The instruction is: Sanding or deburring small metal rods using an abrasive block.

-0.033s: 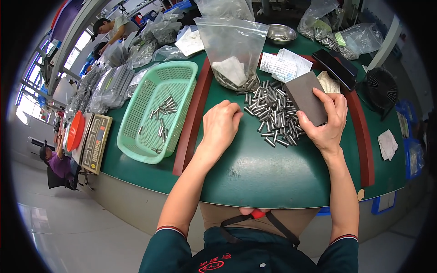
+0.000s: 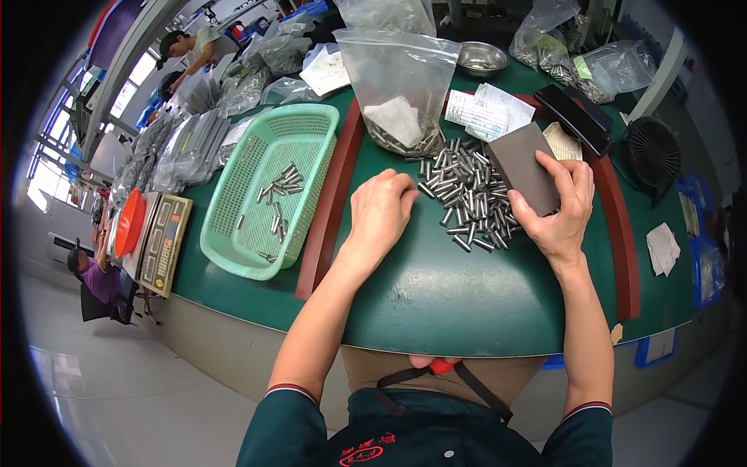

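Note:
A heap of small metal pins (image 2: 471,187) lies on the green tabletop between my hands. My right hand (image 2: 564,204) grips a flat grey-brown block (image 2: 523,159) at the heap's right side, thumb on the near edge and fingers on the far right edge. Left of the pins, my left hand (image 2: 381,208) is closed with its fingers curled under. Whatever it may hold is hidden. Behind the heap stands an open clear plastic bag (image 2: 401,86) with more pins at its bottom. To the left, several loose pins lie in a light green basket (image 2: 214,226).
Dark red strips (image 2: 325,222) border the work area. Papers (image 2: 490,111), a black phone (image 2: 572,117), a small black fan (image 2: 654,156) and a metal bowl (image 2: 481,58) stand beyond. A scale (image 2: 165,245) with an orange dish (image 2: 128,223) is far left. Other people work further off.
My left hand has shifted very slightly to the right, toward the pins. The right hand and the block look unmoved.

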{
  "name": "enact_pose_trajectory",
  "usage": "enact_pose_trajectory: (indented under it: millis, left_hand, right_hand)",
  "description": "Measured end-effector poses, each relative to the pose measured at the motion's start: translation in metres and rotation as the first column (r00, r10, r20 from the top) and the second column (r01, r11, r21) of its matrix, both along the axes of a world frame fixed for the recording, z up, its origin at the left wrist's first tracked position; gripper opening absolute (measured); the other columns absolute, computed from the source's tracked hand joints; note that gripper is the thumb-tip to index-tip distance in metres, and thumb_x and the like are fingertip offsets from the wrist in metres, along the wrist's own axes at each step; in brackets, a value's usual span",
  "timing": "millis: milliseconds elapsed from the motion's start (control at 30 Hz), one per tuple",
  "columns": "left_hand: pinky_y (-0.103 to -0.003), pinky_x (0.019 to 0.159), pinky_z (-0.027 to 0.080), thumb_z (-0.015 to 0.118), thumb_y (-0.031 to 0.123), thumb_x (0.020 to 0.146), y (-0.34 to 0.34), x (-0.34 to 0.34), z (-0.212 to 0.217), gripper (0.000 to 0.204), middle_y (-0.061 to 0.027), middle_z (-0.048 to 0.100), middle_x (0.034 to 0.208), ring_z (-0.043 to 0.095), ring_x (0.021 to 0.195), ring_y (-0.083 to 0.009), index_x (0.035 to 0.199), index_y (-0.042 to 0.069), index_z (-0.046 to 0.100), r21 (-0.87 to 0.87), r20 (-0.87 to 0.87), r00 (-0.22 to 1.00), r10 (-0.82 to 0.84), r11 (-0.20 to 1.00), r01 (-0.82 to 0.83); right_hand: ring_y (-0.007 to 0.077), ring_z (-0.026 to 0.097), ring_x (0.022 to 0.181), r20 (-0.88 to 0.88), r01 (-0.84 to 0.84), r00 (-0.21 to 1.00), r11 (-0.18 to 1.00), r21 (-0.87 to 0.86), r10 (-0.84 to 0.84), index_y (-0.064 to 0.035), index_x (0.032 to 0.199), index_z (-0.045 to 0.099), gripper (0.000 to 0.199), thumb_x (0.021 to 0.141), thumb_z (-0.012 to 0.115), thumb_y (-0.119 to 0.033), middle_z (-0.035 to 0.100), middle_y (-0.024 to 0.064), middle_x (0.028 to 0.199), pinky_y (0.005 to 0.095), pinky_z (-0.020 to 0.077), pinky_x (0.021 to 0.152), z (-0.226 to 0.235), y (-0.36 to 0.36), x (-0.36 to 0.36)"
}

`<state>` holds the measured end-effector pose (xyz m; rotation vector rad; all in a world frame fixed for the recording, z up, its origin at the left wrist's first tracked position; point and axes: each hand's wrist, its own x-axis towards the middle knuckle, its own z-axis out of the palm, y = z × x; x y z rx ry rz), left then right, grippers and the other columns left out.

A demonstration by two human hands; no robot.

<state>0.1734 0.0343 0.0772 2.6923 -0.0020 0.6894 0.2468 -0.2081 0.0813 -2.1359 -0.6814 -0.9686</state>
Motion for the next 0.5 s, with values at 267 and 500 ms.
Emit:
enact_pose_trajectory:
  millis: [267,500]
  left_hand:
    - [-0.042,0.064,0.046,0.07,0.011,0.074,0.0,0.02,-0.027,0.012,-0.01,0.056,0.074,0.058,0.073,-0.0304,0.076,0.005,0.06,-0.064,0.259,0.966,0.021,0.998,-0.005]
    - [-0.041,0.073,0.04,0.074,0.02,0.068,-0.007,0.003,-0.039,0.038,-0.0128,0.05,0.09,0.051,0.088,-0.0299,0.094,0.0,0.055,-0.13,0.098,0.993,0.063,0.99,-0.05]
  right_hand:
    - [0.0267,0.051,0.087,-0.076,-0.044,0.996,0.999,-0.001,0.044,-0.0059,0.108,0.064,0.053,0.058,0.077,-0.017,0.051,0.0095,0.093,0.0371,0.0426,0.077,0.002,0.0,-0.003]
    - [0.0278,0.051,0.095,-0.058,-0.114,0.992,0.989,-0.092,0.109,-0.004,0.115,0.061,0.055,0.062,0.074,-0.009,0.051,0.0119,0.1,0.0385,0.0431,0.083,0.001,-0.001,-0.002]
